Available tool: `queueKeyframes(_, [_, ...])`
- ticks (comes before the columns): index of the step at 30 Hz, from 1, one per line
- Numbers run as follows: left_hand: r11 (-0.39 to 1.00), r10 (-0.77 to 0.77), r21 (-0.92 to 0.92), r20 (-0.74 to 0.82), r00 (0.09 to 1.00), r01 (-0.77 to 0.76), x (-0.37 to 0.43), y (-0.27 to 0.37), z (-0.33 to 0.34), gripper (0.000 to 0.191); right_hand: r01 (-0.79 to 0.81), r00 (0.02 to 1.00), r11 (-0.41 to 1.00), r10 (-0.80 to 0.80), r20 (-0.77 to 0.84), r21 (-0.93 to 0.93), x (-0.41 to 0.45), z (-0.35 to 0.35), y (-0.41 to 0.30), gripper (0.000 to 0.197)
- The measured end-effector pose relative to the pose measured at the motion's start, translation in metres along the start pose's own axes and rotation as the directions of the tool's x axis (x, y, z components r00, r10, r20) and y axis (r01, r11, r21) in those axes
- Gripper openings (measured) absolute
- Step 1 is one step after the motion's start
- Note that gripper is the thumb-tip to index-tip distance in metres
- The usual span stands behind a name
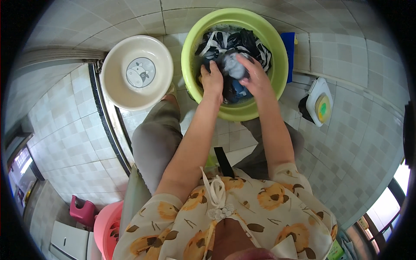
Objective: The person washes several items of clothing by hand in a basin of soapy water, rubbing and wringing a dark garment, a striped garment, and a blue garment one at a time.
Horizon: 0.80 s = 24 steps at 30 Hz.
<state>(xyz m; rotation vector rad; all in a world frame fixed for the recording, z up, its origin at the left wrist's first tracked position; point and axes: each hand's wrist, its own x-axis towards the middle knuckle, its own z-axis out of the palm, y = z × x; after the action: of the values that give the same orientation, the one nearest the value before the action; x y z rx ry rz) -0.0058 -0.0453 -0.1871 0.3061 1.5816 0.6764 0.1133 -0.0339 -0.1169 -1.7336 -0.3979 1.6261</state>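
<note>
A large green plastic tub (234, 113) stands before me, holding soapy water and wet clothes (243, 39), among them black-and-white striped fabric. In its middle, a bunched dark, sudsy cloth (234, 66) lies between my hands. My right hand (253, 73) grips this bundle from the right, with foam around the fingers. My left hand (213, 78) is at the left of the bundle over dark wet cloth, its fingertips partly hidden; whether it holds the cloth is unclear.
A cream basin (109, 76) with a cow picture stands left of the tub. A blue panel (291, 58) is behind the tub's right rim. A white lidded container (317, 100) stands farther right. A pink basket (105, 224) and a dark pink plastic object (85, 213) are at lower left.
</note>
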Motion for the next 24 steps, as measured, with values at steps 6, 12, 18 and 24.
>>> queueKeyframes(6, [0.74, 0.072, -0.586, 0.556, 0.828, 0.329, 0.022, -0.013, -0.004, 0.055, 0.448, 0.894, 0.712, -0.358, 0.27, -0.541, -0.11, 0.046, 0.005, 0.033])
queueKeyframes(12, [0.832, -0.1, -0.441, 0.479, 0.872, 0.337, -0.025, 0.008, 0.008, 0.021, 0.107, 0.802, 0.283, -0.591, -0.086, -0.953, -0.006, 0.018, 0.009, 0.043])
queueKeyframes(18, [0.931, 0.265, -0.255, -0.015, 0.964, -0.259, -0.025, 0.024, 0.001, 0.032, 0.066, 0.827, 0.006, -0.559, 0.051, -0.998, 0.008, 0.0, 0.023, 0.029])
queueKeyframes(24, [0.953, 0.273, -0.124, -0.06, 0.96, -0.278, -0.011, 0.002, 0.007, 0.054, 0.04, 0.955, -0.037, -0.293, 0.049, -0.999, 0.095, -0.004, 0.075, 0.033])
